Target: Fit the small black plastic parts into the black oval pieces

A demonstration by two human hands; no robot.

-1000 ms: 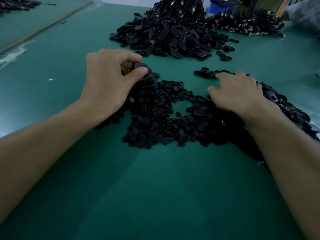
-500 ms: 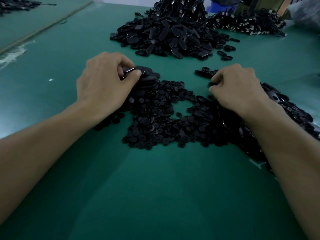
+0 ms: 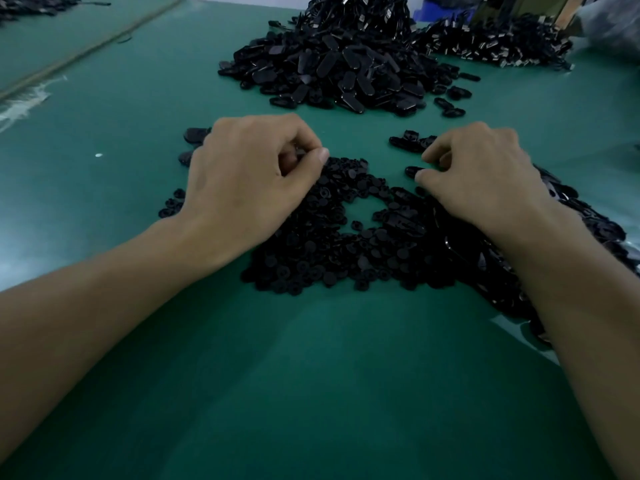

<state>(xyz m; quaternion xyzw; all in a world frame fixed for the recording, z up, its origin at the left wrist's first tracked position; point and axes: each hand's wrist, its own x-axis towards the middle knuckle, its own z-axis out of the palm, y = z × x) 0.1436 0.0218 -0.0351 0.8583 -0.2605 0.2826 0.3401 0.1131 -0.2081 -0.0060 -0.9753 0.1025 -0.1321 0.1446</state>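
The small parts [image 3: 329, 237] lie in a low loose heap on the green table [image 3: 311, 393] between the two hands, with a bare gap near its middle. Ovals [image 3: 412, 140] lie in a short row just beyond the right hand [image 3: 485, 178], more spill out under that forearm, and a few sit at the far side of the left hand [image 3: 249, 178]. A big heap [image 3: 339, 71] of ovals rises well behind. The left hand rests on the edge of the small parts with its fingers curled in and the thumb tip against the forefinger; whether a part is pinched there I cannot tell. The right hand is curled too, and its thumb tip lies just beside one oval; whether it has hold of it is unclear. Both kinds look like moulded plastic: light, stiff, smooth and probably slippery, not fragile, and the small ones are easy to drag out in clumps. A single part is best taken by its rim with two fingertips, and an oval by its long edges with the recess up, leaving a thumb free to press the part home.
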